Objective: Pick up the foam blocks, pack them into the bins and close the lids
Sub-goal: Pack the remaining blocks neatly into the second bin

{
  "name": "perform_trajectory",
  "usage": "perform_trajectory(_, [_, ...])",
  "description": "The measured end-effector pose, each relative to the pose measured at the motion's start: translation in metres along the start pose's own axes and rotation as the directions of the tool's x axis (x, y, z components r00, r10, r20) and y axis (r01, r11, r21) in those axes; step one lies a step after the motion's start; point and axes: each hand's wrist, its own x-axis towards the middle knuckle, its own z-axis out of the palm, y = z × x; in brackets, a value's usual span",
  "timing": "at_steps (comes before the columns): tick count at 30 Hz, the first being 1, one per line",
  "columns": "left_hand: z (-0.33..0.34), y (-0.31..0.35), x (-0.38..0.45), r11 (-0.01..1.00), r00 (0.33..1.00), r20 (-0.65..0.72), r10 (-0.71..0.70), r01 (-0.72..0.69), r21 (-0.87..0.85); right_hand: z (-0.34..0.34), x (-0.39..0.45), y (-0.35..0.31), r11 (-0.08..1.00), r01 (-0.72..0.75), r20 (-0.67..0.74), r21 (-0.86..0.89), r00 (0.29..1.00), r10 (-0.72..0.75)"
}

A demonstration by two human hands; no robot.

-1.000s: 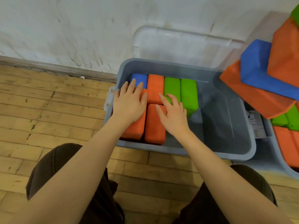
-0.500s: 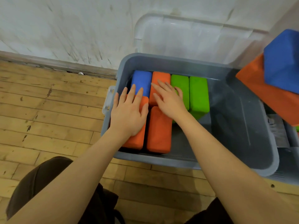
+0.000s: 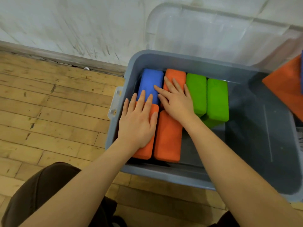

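Observation:
A grey bin (image 3: 164, 175) stands on the floor against the wall. Foam blocks fill its left part: a blue block (image 3: 150, 82), a far orange block (image 3: 176, 75), two green blocks (image 3: 196, 92) (image 3: 217, 99), and two near orange blocks (image 3: 146, 150) (image 3: 168, 136). My left hand (image 3: 137, 123) lies flat with straight fingers on the leftmost near orange block, its fingertips reaching the blue one. My right hand (image 3: 176, 99) presses flat on the far orange block, its index finger on the blue block. The bin's right part holds nothing.
The bin's clear lid (image 3: 205, 33) leans open against the white wall. An orange block (image 3: 285, 84) pokes in at the right edge above the bin. Wooden floor (image 3: 49, 112) spreads to the left. My dark-trousered knees are at the bottom.
My right hand has slid from the near orange block up and left onto the far orange and blue blocks. My left hand has stayed put. The view has shifted left.

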Motion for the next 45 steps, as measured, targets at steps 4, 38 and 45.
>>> perform_trajectory(4, [0.003, -0.001, 0.000, 1.000, 1.000, 0.025, 0.009, -0.010, 0.029, 0.004, -0.003, -0.002, 1.000, -0.006, -0.026, -0.027, 1.000, 0.005])
perform_trajectory(38, [0.030, -0.003, -0.007, 0.998, 0.998, 0.061, -0.007, 0.003, 0.062, 0.009, 0.015, 0.004, 0.990, 0.058, -0.007, -0.131, 0.998, -0.060])
perform_trajectory(45, [0.034, -0.006, 0.006, 0.999, 0.994, 0.099, -0.042, 0.039, 0.034, 0.014, 0.009, -0.003, 0.992, 0.050, -0.041, -0.118, 0.998, -0.055])
